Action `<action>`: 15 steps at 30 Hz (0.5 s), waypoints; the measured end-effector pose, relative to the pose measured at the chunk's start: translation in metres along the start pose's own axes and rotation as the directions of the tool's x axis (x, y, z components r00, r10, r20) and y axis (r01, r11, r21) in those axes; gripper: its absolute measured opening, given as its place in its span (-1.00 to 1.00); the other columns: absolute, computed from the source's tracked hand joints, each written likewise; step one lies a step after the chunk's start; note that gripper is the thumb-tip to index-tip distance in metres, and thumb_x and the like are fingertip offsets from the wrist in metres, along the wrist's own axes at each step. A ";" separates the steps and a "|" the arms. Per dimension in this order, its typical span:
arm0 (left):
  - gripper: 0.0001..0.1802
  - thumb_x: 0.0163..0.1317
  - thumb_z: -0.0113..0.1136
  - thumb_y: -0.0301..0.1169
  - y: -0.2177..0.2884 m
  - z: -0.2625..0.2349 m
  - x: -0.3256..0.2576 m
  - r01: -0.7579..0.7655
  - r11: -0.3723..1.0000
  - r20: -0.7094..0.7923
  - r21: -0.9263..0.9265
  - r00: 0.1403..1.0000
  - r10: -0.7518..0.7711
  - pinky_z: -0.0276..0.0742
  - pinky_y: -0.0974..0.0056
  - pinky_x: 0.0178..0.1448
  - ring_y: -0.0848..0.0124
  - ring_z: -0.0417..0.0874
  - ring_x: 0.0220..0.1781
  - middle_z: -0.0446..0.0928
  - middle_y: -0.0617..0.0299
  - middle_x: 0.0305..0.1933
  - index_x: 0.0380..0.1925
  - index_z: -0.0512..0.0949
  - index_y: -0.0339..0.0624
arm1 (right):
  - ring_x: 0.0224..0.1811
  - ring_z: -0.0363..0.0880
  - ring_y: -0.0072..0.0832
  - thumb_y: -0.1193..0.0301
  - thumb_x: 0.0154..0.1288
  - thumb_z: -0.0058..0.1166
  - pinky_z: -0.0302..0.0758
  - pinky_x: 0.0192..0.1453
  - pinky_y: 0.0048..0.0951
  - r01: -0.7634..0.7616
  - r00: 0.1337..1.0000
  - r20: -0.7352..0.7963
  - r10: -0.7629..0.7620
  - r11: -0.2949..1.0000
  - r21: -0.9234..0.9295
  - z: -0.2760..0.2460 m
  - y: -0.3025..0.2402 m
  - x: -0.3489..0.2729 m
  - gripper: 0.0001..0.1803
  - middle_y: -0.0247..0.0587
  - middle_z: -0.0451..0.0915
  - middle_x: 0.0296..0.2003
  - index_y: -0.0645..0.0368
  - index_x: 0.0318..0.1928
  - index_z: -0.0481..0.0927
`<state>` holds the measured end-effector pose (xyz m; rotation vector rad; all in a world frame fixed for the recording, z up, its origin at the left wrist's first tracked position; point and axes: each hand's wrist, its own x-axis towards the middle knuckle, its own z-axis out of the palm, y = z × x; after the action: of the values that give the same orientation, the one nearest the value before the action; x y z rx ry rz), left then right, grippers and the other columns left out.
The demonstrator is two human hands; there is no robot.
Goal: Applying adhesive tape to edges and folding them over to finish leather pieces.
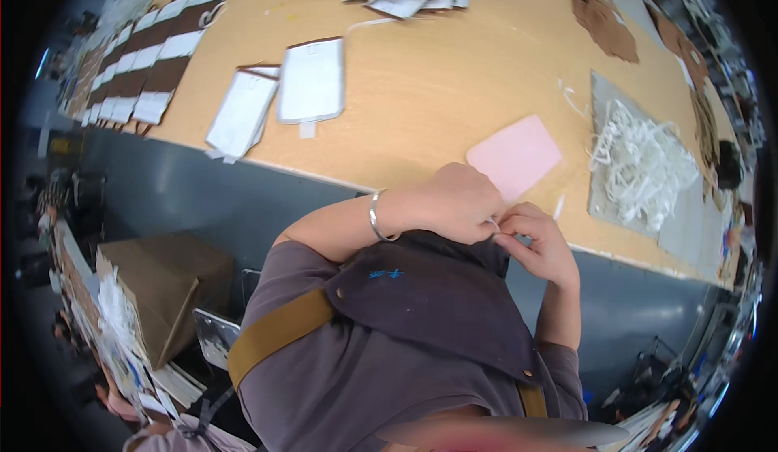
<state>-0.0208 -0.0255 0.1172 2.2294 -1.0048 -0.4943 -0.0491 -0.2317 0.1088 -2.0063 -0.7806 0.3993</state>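
Left hand (458, 205) and right hand (541, 241) together, fingertips pinched.

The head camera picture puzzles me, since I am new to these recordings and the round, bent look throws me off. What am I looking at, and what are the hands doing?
There is no machine here: a person wears a wide-angle camera on the head, looking down, so straight edges curve near the rim. The left hand, with a silver bracelet at the wrist, and the right hand meet at the edge of a wooden table. The fingers pinch something small and pale; what it is cannot be told. Beside them lies a pink sheet, further right a heap of white cords. Flat white bags lie further back. The person wears a dark apron.
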 end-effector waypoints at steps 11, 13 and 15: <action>-0.79 -0.02 0.16 -0.23 -0.017 -0.003 0.093 -0.086 0.994 0.230 -0.070 0.968 0.100 0.44 0.25 -0.28 0.32 0.60 -0.32 0.60 0.22 -0.37 -0.41 0.61 -0.04 | -0.57 0.42 -0.67 0.44 0.23 0.05 0.33 -0.44 -0.62 -0.331 0.932 -0.054 0.359 0.901 0.282 -0.003 0.025 -0.040 -0.89 -0.37 0.52 -0.57 0.22 -0.38 0.52; -0.74 -0.03 0.18 -0.21 -0.046 0.017 0.130 -0.032 0.998 0.177 -0.050 0.983 0.040 0.43 0.22 -0.19 0.33 0.59 -0.18 0.60 0.21 -0.22 -0.32 0.61 -0.02 | -0.54 0.42 -0.72 0.43 0.29 0.00 0.35 -0.42 -0.65 -0.349 0.925 0.099 0.367 0.713 0.608 0.011 0.037 -0.043 -0.88 -0.40 0.54 -0.52 0.23 -0.34 0.52; -0.59 -0.06 0.23 -0.14 -0.078 0.044 0.160 -0.163 0.945 -0.304 0.285 0.919 0.250 0.32 0.07 0.02 0.30 0.43 0.09 0.50 0.24 0.00 -0.15 0.55 0.04 | -0.50 0.44 -0.73 0.41 0.33 -0.03 0.37 -0.38 -0.69 -0.428 0.901 0.225 0.370 0.679 0.597 0.026 0.042 -0.027 -0.87 -0.41 0.54 -0.49 0.22 -0.27 0.51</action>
<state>0.0980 -0.1263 0.0196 2.2869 -1.1523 0.1190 -0.0680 -0.2488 0.0589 -1.4878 -0.1772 0.8875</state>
